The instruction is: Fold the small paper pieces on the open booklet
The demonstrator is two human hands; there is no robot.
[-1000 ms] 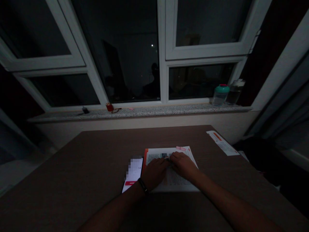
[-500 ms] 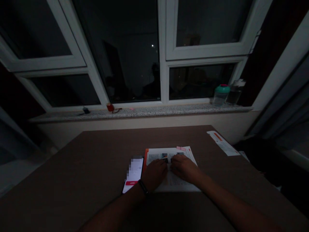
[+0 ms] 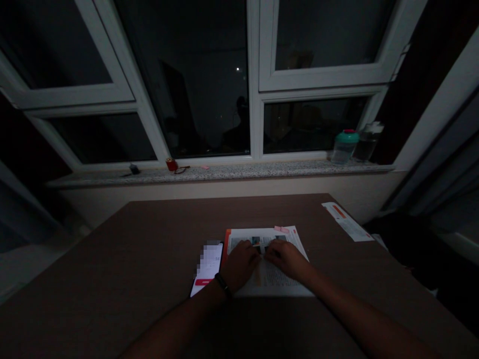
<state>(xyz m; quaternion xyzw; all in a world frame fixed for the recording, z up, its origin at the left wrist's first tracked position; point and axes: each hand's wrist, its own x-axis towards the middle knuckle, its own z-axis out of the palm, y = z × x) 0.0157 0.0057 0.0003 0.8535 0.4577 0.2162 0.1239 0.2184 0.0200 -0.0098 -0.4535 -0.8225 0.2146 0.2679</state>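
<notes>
A printed page with an orange left edge (image 3: 269, 289) lies on the dark brown table. My left hand (image 3: 241, 264), with a black band on its wrist, rests over the left part of the page, its fingers curled in. Over the right part is my right hand (image 3: 286, 258), its fingers bent and pressed together. Both sets of fingertips nearly meet near a small dark picture; whatever they pinch is too small and dim to make out. A pink piece (image 3: 282, 229) sits on the page's top edge. Left of the page lies a lit phone (image 3: 208, 264).
Another printed sheet (image 3: 347, 222) lies at the right edge of the table (image 3: 168, 229). On the granite windowsill (image 3: 239, 172) stand a teal-lidded bottle (image 3: 345, 147), a clear bottle (image 3: 368, 142) and a small red jar (image 3: 171, 164).
The fingers of both hands have drawn in and curled more over the page. The hands have otherwise stayed at nearly the same place, and the view has shifted slightly.
</notes>
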